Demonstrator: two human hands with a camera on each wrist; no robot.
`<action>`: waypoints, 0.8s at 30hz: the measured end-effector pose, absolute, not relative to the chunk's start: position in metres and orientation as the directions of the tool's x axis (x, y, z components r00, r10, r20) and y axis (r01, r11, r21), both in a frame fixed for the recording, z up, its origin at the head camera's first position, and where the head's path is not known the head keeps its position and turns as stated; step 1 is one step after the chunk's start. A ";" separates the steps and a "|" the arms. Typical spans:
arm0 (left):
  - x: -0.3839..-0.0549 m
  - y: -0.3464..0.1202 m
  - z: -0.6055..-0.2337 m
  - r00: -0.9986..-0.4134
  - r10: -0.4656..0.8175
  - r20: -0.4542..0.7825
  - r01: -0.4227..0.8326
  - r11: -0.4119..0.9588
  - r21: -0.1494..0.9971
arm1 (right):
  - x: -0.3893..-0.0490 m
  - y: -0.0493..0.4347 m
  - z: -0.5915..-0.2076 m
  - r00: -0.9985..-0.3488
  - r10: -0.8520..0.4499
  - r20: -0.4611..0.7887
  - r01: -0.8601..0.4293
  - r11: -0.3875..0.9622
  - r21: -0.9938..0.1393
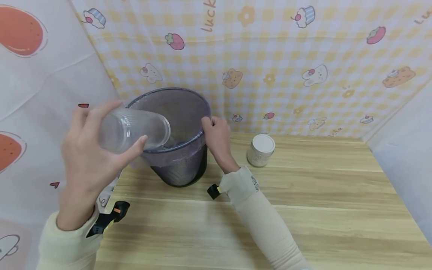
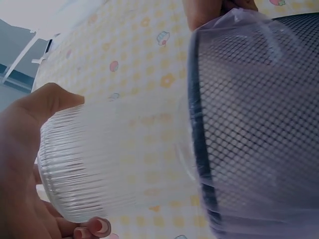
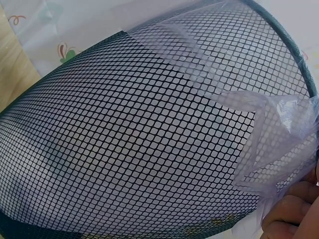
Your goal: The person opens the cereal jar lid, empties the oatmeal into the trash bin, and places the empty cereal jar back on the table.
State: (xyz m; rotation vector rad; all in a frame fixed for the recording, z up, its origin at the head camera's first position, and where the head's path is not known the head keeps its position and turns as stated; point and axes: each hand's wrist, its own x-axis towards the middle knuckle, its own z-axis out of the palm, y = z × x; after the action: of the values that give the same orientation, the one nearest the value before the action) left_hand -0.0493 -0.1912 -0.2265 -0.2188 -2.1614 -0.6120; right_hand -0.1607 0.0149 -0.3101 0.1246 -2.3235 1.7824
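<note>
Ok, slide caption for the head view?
Left hand holds a clear cup tilted over a lined bin; right hand grips the rim.

The surface (image 1: 324, 210) has a pale, wood-grain top with streaks running from side to side. On it stands a black mesh bin (image 1: 180, 170), towards the left of its far edge. Just right of the bin, near the same edge, a small clear jar (image 1: 258, 158) with a white lid (image 1: 263, 143) stands upright, apart from the bin.

We see the left hand (image 1: 87, 150) raised in a wide grip, thumb (image 1: 131, 150) apart from the fingers (image 1: 96, 119); the right hand (image 1: 218, 139) (its arm (image 1: 266, 225) stretched forward) grips with fingers curled.
</note>
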 end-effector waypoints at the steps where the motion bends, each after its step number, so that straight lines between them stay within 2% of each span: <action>1: -0.048 -0.192 -0.229 -0.601 -0.077 0.796 0.371 0.855 0.362 | -0.161 0.015 -0.310 -0.975 0.062 0.214 -0.191 0.264 -0.946; 5: -0.043 -0.189 -0.240 -0.523 -0.171 0.835 0.416 0.804 0.426 | -0.161 0.015 -0.311 -0.975 0.065 0.213 -0.189 0.261 -0.947; 9: -0.035 -0.183 -0.249 -0.493 -0.245 0.835 0.460 0.741 0.489 | -0.162 0.014 -0.312 -0.972 0.068 0.224 -0.199 0.263 -0.944; 12: -0.030 -0.180 -0.255 -0.492 -0.284 0.823 0.466 0.713 0.524 | -0.162 0.014 -0.312 -0.970 0.065 0.234 -0.209 0.267 -0.941; 17: -0.025 -0.184 -0.274 -0.490 -0.314 0.813 0.410 0.740 0.533 | -0.162 0.014 -0.311 -0.969 0.057 0.240 -0.217 0.260 -0.941; 24: -0.015 -0.190 -0.293 -0.550 -0.338 0.764 0.339 0.745 0.574 | -0.163 0.016 -0.311 -0.972 0.054 0.228 -0.208 0.250 -0.945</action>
State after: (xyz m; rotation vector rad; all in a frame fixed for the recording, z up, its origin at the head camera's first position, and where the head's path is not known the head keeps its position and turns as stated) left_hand -0.0151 -0.1896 -0.2931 -0.0011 -1.9681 -0.8725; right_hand -0.1630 0.0157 -0.3112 0.1453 -2.3061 1.7963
